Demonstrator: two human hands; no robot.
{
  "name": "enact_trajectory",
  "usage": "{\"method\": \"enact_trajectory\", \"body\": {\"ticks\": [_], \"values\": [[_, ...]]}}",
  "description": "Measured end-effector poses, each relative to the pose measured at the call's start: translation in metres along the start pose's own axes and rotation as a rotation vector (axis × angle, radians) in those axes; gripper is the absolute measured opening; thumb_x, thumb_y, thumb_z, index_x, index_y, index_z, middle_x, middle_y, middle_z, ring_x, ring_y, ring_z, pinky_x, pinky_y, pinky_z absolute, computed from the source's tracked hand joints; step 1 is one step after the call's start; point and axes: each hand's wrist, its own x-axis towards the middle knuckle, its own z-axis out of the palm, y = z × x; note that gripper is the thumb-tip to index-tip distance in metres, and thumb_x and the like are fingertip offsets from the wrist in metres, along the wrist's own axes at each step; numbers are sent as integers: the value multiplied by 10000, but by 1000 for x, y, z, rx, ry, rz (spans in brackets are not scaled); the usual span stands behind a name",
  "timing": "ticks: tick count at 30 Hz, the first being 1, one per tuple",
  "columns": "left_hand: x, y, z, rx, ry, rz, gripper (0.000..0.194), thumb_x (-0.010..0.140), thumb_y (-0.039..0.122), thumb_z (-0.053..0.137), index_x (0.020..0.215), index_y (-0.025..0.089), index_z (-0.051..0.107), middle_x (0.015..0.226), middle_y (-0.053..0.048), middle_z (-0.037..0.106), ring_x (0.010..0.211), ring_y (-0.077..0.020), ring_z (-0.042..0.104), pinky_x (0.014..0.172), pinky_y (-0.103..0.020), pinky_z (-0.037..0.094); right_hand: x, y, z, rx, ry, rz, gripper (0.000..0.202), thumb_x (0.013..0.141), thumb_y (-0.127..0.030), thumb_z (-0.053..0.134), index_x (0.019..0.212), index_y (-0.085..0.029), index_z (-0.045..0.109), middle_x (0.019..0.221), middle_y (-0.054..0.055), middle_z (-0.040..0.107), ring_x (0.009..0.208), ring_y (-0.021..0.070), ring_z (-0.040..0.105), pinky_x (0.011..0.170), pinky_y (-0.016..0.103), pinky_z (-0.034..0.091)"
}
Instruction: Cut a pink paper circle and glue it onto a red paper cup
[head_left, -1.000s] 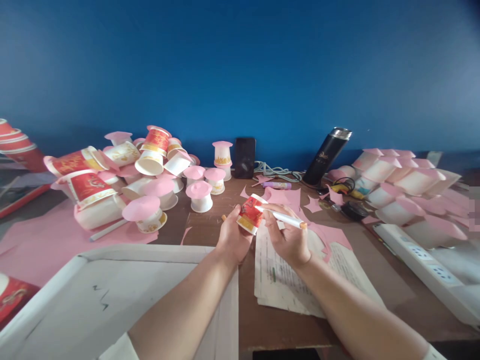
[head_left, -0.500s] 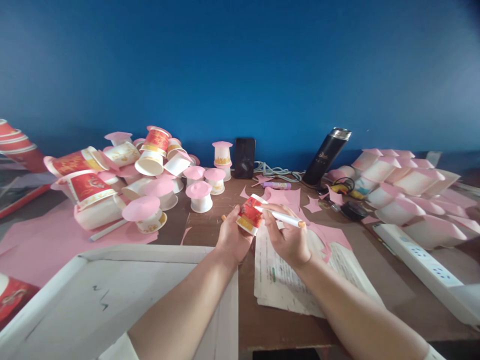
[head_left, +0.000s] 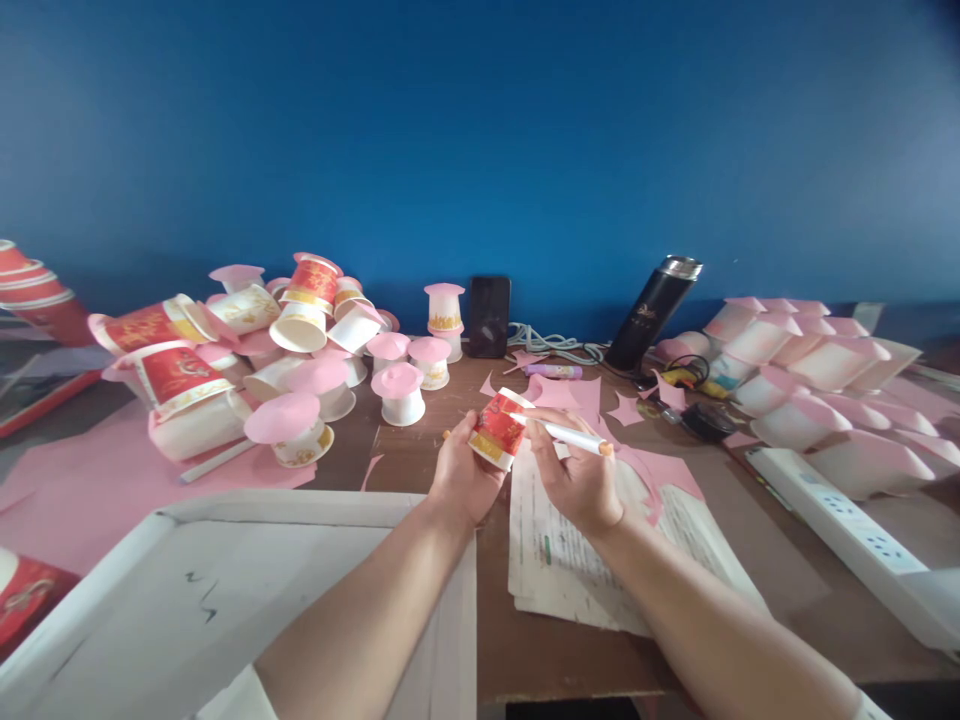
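My left hand (head_left: 466, 470) is wrapped round a red paper cup (head_left: 498, 430) with a gold band and white rim, tilted over the table. A white pen (head_left: 574, 436) with an orange end lies in the grip of my right hand (head_left: 576, 485), its tip at the cup's red side. Whether the tip touches the cup I cannot tell. Beneath my right hand are printed sheets (head_left: 574, 570) and pink paper scraps (head_left: 667, 472).
Paper cups with pink paper tops (head_left: 397, 380) are heaped at the left. More pink-topped cups (head_left: 825, 360) stack at the right beside a power strip (head_left: 847, 530). A white box lid (head_left: 300, 505) lies front left. A phone (head_left: 490, 315) and black flask (head_left: 654, 312) stand behind.
The cup has turned slightly in my left hand, showing a different part of its red side. The pen has barely moved.
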Motion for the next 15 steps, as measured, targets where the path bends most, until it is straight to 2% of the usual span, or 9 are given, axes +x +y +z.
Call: {"method": "enact_trajectory", "body": {"ticks": [6, 15], "values": [[0, 1, 0, 7, 30, 14, 134, 882, 221, 522, 904, 131, 618, 814, -42, 706, 691, -129, 673, 652, -229, 528, 0, 0, -1, -5, 0, 12, 175, 906, -249, 495, 990, -208, 643, 942, 60, 706, 890, 194, 664, 812, 337, 527], [1, 2, -1, 7, 42, 27, 132, 878, 221, 528, 905, 132, 622, 868, -59, 711, 738, -145, 681, 690, -248, 538, 0, 1, -1, 18, -7, 29, 158, 893, -217, 520, 990, -206, 643, 948, 54, 704, 893, 189, 656, 822, 335, 523]]}}
